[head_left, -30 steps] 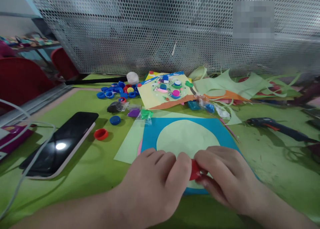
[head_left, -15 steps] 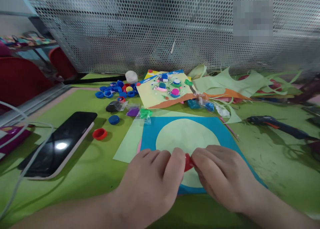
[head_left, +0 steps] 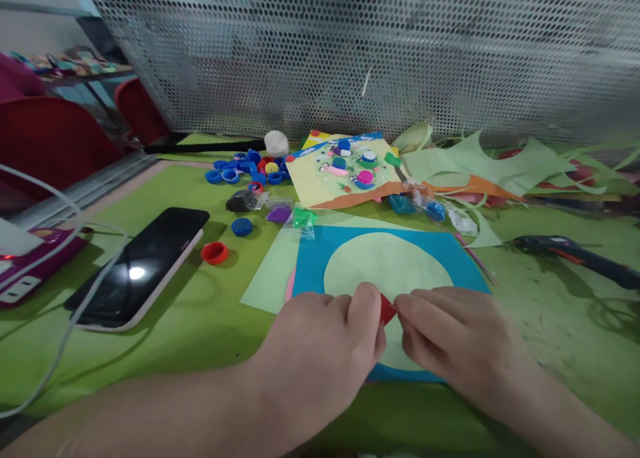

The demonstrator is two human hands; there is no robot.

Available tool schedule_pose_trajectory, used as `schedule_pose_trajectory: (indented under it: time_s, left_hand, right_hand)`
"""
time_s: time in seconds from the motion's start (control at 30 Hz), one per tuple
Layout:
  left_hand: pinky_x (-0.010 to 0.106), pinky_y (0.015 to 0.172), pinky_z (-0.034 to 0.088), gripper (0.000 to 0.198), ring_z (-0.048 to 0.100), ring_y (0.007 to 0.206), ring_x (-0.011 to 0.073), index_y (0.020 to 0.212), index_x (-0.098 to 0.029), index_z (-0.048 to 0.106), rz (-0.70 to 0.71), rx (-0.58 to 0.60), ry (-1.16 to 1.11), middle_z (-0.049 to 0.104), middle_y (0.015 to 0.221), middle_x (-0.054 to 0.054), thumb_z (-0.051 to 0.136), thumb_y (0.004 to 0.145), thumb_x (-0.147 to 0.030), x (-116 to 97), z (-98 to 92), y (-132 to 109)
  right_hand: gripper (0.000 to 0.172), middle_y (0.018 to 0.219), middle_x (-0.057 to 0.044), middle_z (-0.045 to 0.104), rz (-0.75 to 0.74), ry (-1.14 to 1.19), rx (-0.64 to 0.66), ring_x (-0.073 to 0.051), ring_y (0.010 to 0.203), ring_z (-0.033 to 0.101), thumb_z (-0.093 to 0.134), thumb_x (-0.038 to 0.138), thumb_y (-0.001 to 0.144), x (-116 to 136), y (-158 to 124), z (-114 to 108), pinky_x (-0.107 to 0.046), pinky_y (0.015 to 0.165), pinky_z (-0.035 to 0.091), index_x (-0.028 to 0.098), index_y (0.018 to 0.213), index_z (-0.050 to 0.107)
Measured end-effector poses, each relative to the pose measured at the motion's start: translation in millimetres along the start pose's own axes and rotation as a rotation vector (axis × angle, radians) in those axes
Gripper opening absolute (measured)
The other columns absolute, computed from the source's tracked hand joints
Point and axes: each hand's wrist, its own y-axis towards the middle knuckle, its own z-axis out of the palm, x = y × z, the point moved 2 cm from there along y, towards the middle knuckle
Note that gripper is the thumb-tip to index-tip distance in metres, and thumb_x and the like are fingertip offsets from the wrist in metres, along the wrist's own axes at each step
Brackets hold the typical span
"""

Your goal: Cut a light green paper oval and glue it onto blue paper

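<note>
My left hand (head_left: 325, 358) is closed around a small glossy red piece (head_left: 386, 309), most of it hidden by the fingers; I cannot make out whether it is a cap or a packet. The fingers of my right hand (head_left: 455, 348) pinch its narrow right tip. Both hands are over a blue sheet (head_left: 313, 258) with a large pale green paper circle (head_left: 385, 265) on it. To the left are a red bottle cap (head_left: 215, 253) and a blue bottle cap (head_left: 242, 227). Small bags of purple (head_left: 279, 213), green (head_left: 303, 218) and black (head_left: 241, 201) material lie behind them.
A phone (head_left: 143, 265) and a white cable (head_left: 97, 291) lie at left. Several blue caps (head_left: 230, 175) are heaped behind, beside a decorated picture (head_left: 320, 185). Paper scraps (head_left: 465, 161) and a glue gun (head_left: 575, 253) are at right. A perforated metal panel (head_left: 320, 58) stands behind.
The view has shifted slightly, so the table things appear a little further right and higher. Both hands keep hold of the red piece, whose right end now looks more pointed between them.
</note>
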Motion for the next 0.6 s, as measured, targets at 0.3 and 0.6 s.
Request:
schedule_pose_trajectory:
  time_s: [0.3, 0.6]
  left_hand:
    - [0.02, 0.031, 0.016, 0.017, 0.032, 0.031, 0.0086, 0.068, -0.027, 0.031, -0.324, 0.432, -0.616, 0.034, 0.043, -0.011, 0.03, 0.085, -0.027, 4.4, -4.9, -0.6]
    - [0.02, 0.035, 0.022, 0.024, 0.032, 0.037, 0.0089, 0.063, -0.026, 0.032, -0.539, 0.629, -0.79, 0.034, 0.047, -0.01, 0.035, 0.085, -0.034, 7.0, -11.5, 4.0]
  right_hand:
    - [0.023, 0.056, 0.007, 0.032, 0.329, 0.928, 0.264, -0.007, 0.047, 0.029, 0.036, 0.019, 0.092, -6.2, -2.7, -1.6, -0.019, 0.042, 0.026, 0.022, 0.069, 0.037]
    - [0.028, 0.06, 0.005, 0.039, 0.626, 1.488, 0.386, -0.008, 0.049, 0.034, 0.035, 0.042, 0.095, 0.5, -10.4, -1.8, -0.02, 0.042, 0.027, 0.02, 0.077, 0.041]
